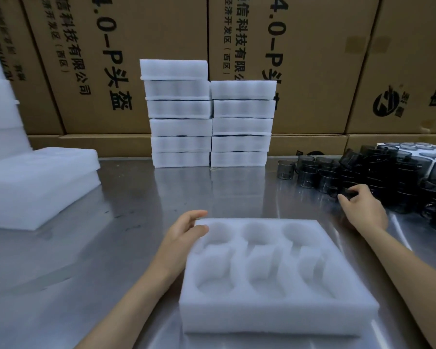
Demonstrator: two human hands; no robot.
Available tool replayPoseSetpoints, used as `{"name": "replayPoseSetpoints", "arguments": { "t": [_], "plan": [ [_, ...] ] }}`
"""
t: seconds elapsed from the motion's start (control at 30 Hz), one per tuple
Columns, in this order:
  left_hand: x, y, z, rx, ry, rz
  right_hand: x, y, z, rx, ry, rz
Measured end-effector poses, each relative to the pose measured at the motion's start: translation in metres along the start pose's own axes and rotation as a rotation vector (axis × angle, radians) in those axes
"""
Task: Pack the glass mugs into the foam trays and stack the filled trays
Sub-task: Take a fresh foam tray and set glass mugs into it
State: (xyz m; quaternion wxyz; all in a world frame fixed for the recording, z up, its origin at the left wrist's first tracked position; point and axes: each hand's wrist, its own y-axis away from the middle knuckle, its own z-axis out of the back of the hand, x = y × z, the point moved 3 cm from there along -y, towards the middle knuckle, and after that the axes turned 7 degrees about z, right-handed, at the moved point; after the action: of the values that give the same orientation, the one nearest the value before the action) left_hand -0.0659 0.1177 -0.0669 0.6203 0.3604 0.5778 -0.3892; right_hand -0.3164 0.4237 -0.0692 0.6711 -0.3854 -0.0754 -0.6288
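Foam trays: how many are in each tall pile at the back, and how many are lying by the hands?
Left back pile: 6
Right back pile: 5
Front tray, empty: 1
Total: 12

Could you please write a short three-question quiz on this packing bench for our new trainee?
1. True or false: the foam tray in front of the person already holds mugs.
2. Which hand reaches into the pile of dark glass mugs? A) left hand B) right hand
3. Fill in: of the two stacks of trays at the back, the taller one is the ___ stack.

Key: 1 false, all six pockets are empty. 2 B; the left hand holds the tray's far left corner. 3 left, which rises one tray above the right stack.
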Motion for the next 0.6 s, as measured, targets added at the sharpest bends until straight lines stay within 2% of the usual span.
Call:
{"name": "replayPoseSetpoints", "arguments": {
  "t": [0.33, 0.5, 0.6],
  "plan": [
    [-0.005, 0.005, 0.004, -0.035, -0.048, -0.033, 0.006, 0.059, 0.034, -0.053, -0.125, 0.060],
    [-0.006, 0.009, 0.006, -0.030, 0.018, -0.042, 0.021, 0.093, 0.046, -0.031, -0.236, 0.076],
    [-0.005, 0.010, 0.008, -0.036, 0.050, -0.040, 0.032, 0.104, 0.056, -0.153, -0.356, 0.026]
  ]
}}
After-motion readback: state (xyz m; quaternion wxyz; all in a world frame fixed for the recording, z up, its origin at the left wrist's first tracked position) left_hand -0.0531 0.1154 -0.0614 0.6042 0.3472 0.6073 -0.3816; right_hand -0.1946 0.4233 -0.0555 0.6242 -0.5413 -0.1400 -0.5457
